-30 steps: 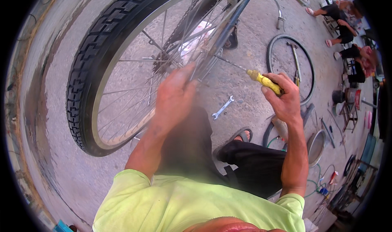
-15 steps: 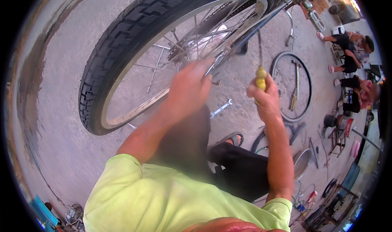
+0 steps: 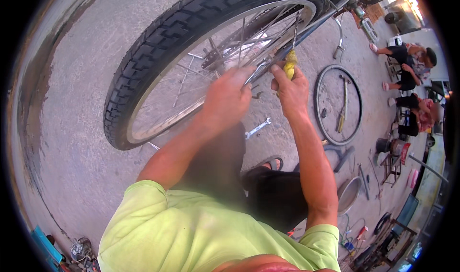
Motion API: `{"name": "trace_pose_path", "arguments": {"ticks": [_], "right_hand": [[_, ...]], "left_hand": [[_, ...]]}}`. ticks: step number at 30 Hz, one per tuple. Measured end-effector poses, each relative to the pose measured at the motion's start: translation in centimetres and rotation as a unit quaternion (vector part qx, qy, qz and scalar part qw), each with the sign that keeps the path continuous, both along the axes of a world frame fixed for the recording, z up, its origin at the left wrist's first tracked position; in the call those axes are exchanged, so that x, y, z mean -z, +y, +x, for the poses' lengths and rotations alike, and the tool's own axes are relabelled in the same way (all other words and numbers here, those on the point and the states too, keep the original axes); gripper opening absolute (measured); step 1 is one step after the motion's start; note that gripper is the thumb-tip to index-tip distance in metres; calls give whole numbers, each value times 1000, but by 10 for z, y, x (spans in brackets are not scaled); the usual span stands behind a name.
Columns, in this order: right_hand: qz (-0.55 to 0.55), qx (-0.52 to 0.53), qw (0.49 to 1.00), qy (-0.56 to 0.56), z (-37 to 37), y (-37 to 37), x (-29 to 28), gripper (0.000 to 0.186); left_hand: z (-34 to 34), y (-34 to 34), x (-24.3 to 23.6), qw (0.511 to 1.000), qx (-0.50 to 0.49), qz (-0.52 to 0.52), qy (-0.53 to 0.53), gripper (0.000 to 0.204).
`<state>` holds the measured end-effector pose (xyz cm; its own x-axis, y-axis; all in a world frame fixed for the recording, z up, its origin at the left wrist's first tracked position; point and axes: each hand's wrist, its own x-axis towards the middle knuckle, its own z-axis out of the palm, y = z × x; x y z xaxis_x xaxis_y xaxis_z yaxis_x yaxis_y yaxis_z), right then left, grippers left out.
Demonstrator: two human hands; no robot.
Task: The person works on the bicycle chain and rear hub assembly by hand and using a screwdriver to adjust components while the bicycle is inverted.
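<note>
A bicycle wheel with a knobby black tyre (image 3: 132,73), spokes and metal rim fills the upper middle, beside a dark blue frame tube (image 3: 314,25). My left hand (image 3: 227,97) is closed on a shiny steel tool, probably a wrench (image 3: 258,72), held near the hub; its far end is unclear. My right hand (image 3: 290,87) grips a yellow-handled screwdriver (image 3: 290,61) upright beside it, the shaft pointing up toward the rim and frame tube. A double-ended spanner (image 3: 258,128) lies on the concrete below my hands.
At right lie a loose tyre (image 3: 317,104), a hammer (image 3: 346,97), a metal basin (image 3: 349,195), hoses and scattered tools. Several people (image 3: 409,68) sit on stools at the far right. A teal object (image 3: 45,243) and metal parts sit at the lower left.
My right hand has risen and moved left, turning the screwdriver from slanting leftward to pointing upward. My left hand has moved slightly right and up. The view has shifted around the wheel.
</note>
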<state>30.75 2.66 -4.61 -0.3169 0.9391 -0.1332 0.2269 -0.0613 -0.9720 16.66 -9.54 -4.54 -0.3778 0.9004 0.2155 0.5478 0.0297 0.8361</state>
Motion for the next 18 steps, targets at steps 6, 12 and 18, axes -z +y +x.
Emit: {"name": "trace_pose_path", "arguments": {"ticks": [6, 12, 18], "right_hand": [[2, -8, 1000, 11, -1, 1, 1, 23], [13, -19, 998, 51, -1, 3, 6, 18], [13, -27, 998, 61, -1, 4, 5, 19]], "left_hand": [[3, 1, 2, 1000, -16, -4, 12, 50], [10, 16, -22, 994, 19, -109, 13, 54], [6, 37, -22, 992, 6, -124, -8, 53]]}}
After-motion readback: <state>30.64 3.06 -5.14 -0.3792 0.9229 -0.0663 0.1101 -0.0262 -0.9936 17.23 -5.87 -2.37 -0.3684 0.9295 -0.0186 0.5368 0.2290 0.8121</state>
